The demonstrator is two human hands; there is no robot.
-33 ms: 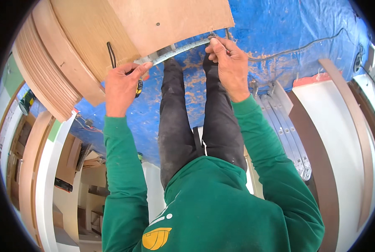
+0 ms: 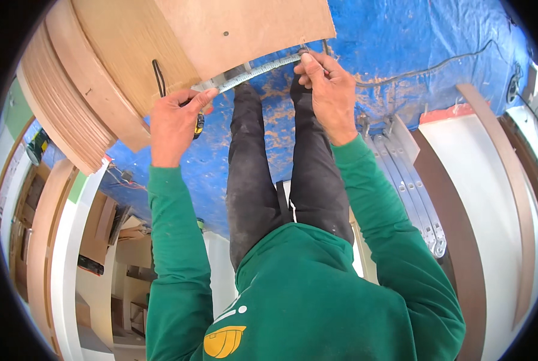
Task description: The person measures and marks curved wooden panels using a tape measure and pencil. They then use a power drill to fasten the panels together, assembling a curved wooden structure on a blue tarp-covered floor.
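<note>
A white tape measure blade (image 2: pixel 258 71) is stretched between my two hands, along the near edge of a light wooden panel (image 2: pixel 251 27). My left hand (image 2: pixel 175 123) is closed around the tape measure's case (image 2: pixel 199 125), which is black and yellow and mostly hidden by the palm; its thumb presses on the blade. A black wrist loop (image 2: pixel 158 78) sticks up beside that hand over the wood. My right hand (image 2: pixel 329 87) pinches the blade's far end close to the panel's right corner.
Stacked curved wooden pieces (image 2: pixel 70 96) lie at the left. Blue sheeting (image 2: pixel 395 42) with sawdust covers the floor, and a dark cable (image 2: pixel 425 70) runs across it. A folded metal ladder (image 2: pixel 410 192) and white boards (image 2: pixel 473 174) stand at the right. Wood offcuts (image 2: pixel 133 240) sit lower left.
</note>
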